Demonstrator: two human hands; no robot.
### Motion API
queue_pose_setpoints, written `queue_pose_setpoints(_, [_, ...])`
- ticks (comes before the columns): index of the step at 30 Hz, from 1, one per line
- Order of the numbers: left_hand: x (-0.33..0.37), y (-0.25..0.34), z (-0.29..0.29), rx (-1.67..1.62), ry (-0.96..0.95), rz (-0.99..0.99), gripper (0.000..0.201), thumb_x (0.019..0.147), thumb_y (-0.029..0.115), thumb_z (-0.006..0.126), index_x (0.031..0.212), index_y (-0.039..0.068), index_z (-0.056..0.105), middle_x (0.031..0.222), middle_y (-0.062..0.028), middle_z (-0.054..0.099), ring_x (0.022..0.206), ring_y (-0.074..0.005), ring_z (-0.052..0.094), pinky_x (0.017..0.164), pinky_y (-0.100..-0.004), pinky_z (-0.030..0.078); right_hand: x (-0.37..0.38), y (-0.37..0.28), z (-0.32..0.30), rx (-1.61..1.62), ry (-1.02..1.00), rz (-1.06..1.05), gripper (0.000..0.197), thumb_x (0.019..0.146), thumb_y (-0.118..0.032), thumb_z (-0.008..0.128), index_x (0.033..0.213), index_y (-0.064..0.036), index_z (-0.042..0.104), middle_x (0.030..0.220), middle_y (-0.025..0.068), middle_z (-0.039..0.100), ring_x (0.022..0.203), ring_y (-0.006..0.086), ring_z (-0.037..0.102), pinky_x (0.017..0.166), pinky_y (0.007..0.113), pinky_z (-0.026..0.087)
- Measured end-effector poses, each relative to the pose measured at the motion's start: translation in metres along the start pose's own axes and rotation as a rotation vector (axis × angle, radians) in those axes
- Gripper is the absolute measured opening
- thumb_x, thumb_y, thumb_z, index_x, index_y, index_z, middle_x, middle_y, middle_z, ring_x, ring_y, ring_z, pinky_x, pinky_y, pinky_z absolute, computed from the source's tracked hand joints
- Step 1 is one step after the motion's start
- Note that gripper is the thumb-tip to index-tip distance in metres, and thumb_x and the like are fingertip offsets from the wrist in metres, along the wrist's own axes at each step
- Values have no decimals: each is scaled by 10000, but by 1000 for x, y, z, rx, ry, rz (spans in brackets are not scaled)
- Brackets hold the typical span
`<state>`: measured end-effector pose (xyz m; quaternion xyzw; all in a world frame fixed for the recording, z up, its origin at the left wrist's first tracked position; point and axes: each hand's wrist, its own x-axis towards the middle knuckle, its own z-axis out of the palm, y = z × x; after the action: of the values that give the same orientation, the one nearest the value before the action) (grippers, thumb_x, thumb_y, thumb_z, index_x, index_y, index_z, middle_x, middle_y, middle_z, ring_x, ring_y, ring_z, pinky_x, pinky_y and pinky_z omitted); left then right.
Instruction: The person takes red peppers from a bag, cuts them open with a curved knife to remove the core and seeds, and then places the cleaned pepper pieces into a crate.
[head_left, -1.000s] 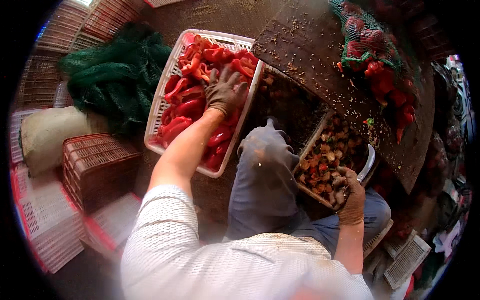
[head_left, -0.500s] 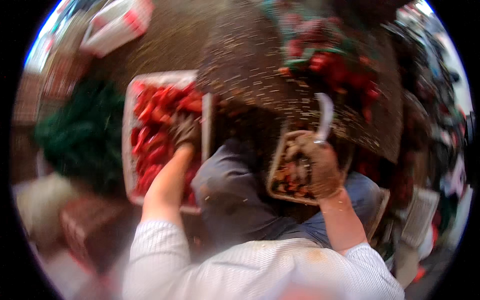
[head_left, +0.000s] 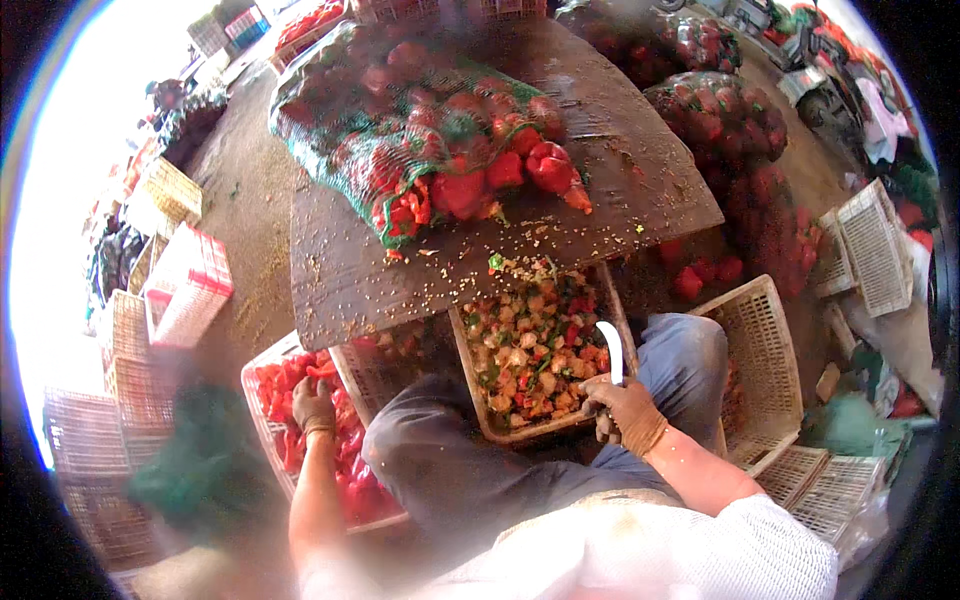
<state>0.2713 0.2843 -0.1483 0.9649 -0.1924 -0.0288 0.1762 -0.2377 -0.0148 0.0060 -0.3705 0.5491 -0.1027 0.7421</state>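
My worktop point(head_left: 640, 165): brown board, seeds point(head_left: 455, 272) scattered along my edge. Green net point(head_left: 325, 150) lies on it, red peppers point(head_left: 460, 195) at its mouth.

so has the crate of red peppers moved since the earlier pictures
No, not noticeably: the crate still has its far end by the near left corner of the table; the view has turned.

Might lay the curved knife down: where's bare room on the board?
Barest on the brown board: right of the netted pepper sack, up to the right edge, a few scraps aside. Crowded: back left, under the sack, and front middle, strewn with seeds. The left front corner is more thinly strewn.
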Motion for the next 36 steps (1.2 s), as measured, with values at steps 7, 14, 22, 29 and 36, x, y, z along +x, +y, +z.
queue_pose_setpoints(7, [-35,269,-95,-384,-207,488,239,954,161,694,1125,1,744,1053,-166,766,955,-242,727,873,-340,546,32,-35,36,37,-291,-16,243,951,-267,693,1054,-47,698,768,75,709,431,139,586,357,281,403])
queue_pose_setpoints(14, [62,442,3,-196,-19,958,504,873,257,787,1277,17,608,1121,-211,729,1052,-424,691,909,-449,559,60,-49,23,19,-268,-162,280,972,-262,685,1089,-7,684,779,84,715,424,115,566,365,262,417])
queue_pose_setpoints(22, [163,483,87,-242,-479,477,885,687,422,915,1381,61,503,1247,-142,676,1137,-288,660,937,-435,548,60,-50,0,13,-243,6,276,964,-197,678,1152,5,674,805,84,724,455,102,575,392,265,447])
queue_pose_setpoints(29, [16,462,14,-693,-357,373,900,693,176,935,1443,113,442,1328,-127,622,1148,-265,640,1002,-445,542,64,-41,-1,-347,-133,-735,190,953,-161,713,1046,5,722,846,67,722,727,107,667,646,284,548])
queue_pose_setpoints(36, [-142,430,-17,-1336,-637,243,1046,562,95,986,1449,115,431,1337,-88,561,1208,-235,580,1033,-395,523,79,6,-12,373,-387,-265,203,976,-173,703,1098,-12,718,898,38,716,810,99,650,721,296,542])
